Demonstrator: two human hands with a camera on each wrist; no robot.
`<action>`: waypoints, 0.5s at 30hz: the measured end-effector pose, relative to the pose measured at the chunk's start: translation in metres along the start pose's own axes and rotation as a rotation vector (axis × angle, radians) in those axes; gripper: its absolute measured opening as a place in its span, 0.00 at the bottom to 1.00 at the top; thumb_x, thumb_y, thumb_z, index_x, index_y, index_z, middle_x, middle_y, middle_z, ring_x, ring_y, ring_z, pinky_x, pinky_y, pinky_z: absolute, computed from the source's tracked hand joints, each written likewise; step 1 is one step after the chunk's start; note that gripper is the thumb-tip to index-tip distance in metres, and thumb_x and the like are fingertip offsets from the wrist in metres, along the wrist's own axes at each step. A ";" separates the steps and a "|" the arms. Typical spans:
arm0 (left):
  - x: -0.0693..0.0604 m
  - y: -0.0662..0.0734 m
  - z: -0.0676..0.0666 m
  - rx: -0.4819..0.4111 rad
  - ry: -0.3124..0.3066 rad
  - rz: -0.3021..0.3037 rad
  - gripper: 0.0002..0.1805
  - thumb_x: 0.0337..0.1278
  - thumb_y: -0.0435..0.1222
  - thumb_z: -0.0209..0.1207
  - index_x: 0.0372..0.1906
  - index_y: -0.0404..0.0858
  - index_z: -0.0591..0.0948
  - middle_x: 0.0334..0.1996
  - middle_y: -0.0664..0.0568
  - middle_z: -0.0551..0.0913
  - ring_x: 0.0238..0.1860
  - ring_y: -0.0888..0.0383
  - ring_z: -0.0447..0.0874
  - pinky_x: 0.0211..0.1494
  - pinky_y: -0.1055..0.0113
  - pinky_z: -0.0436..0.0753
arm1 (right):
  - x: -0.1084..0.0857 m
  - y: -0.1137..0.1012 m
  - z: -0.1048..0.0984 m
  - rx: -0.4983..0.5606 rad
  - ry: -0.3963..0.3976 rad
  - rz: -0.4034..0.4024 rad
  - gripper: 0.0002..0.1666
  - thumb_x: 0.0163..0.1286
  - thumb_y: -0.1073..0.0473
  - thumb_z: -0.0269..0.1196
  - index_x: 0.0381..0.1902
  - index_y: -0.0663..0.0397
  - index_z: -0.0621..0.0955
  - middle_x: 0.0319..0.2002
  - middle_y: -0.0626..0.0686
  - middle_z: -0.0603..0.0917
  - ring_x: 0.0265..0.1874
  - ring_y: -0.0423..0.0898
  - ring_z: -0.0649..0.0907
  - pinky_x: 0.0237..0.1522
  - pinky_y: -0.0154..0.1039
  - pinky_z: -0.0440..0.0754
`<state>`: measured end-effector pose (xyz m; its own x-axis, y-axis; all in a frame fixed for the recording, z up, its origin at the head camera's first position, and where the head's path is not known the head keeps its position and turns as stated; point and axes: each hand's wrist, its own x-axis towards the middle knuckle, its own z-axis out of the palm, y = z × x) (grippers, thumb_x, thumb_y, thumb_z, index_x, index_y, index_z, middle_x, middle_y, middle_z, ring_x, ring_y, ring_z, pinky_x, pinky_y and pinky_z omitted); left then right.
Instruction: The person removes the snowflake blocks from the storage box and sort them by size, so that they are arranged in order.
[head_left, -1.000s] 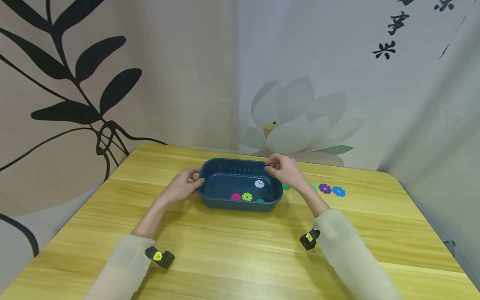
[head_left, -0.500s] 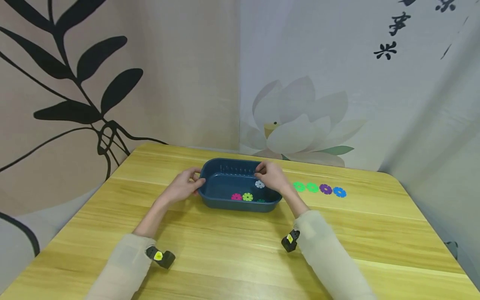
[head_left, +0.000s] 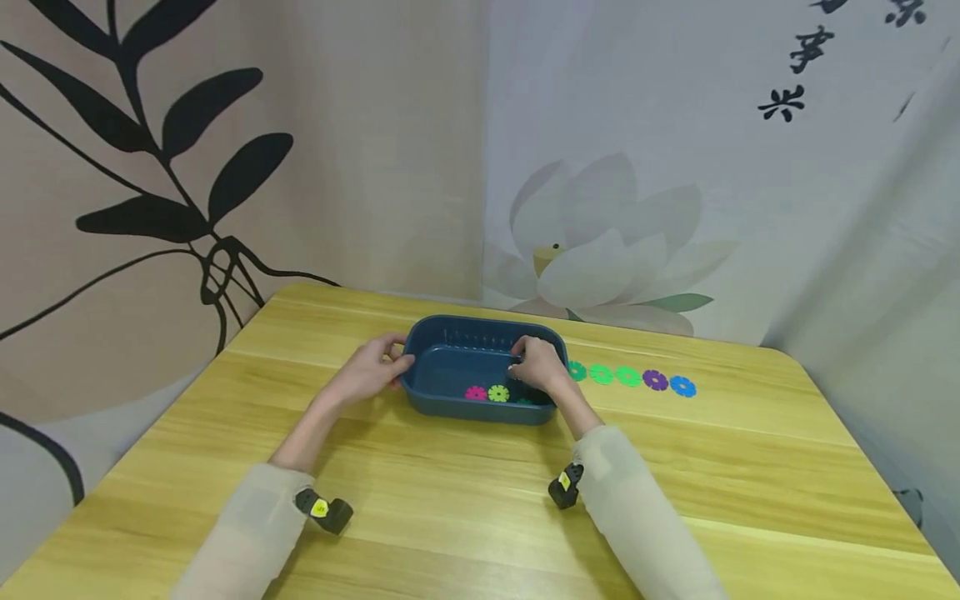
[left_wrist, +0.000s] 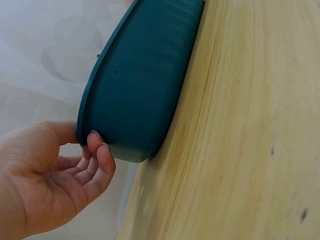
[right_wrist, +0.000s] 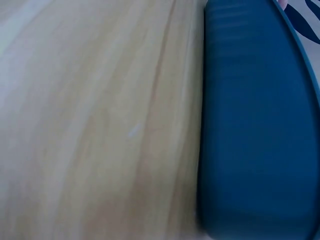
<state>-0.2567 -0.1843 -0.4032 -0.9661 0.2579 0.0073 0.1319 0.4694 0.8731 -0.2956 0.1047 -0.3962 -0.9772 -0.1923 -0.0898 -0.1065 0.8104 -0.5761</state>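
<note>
A dark blue plastic basin (head_left: 450, 408) rests on the wooden table in the head view. My left hand (head_left: 366, 369) grips its left end, thumb over the rim; the left wrist view shows this hand (left_wrist: 60, 175) with curled fingers against the outer wall. Inside the basin, my right hand (head_left: 542, 365) reaches down with bent fingers and pinches a white snowflake disc (head_left: 513, 367), of which only a sliver shows. A pink disc (head_left: 476, 392) and a yellow-green disc (head_left: 498, 393) lie near the basin's front wall, with a dark green disc (head_left: 524, 401) partly hidden.
Right of the basin, several discs lie in a row on the table (head_left: 450, 500): a teal disc (head_left: 577, 371), two light green ones, a purple disc (head_left: 655, 380) and a blue disc (head_left: 683, 386). Printed curtains hang behind. The right wrist view shows the basin's outer wall (right_wrist: 260, 125).
My right hand has moved left and down from the basin's right rim to the white disc, now mostly covering it. The left hand keeps its grip on the basin.
</note>
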 end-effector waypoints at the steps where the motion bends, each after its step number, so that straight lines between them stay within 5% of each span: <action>1: 0.001 0.000 0.000 -0.001 0.000 0.001 0.29 0.76 0.34 0.54 0.72 0.25 0.62 0.40 0.40 0.79 0.31 0.48 0.83 0.37 0.58 0.83 | 0.000 0.000 0.000 0.004 -0.003 0.002 0.18 0.65 0.66 0.69 0.52 0.64 0.81 0.41 0.57 0.81 0.37 0.50 0.78 0.43 0.45 0.79; 15: 0.002 0.000 0.000 0.006 -0.003 -0.001 0.28 0.75 0.34 0.54 0.72 0.25 0.63 0.39 0.39 0.79 0.30 0.49 0.82 0.37 0.58 0.82 | -0.004 0.001 0.000 0.033 -0.030 -0.023 0.12 0.58 0.63 0.77 0.34 0.58 0.83 0.31 0.51 0.83 0.31 0.45 0.80 0.41 0.42 0.80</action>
<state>-0.2583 -0.1837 -0.4029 -0.9656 0.2599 0.0049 0.1321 0.4743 0.8704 -0.2919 0.1067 -0.3963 -0.9686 -0.2279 -0.0999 -0.1227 0.7866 -0.6051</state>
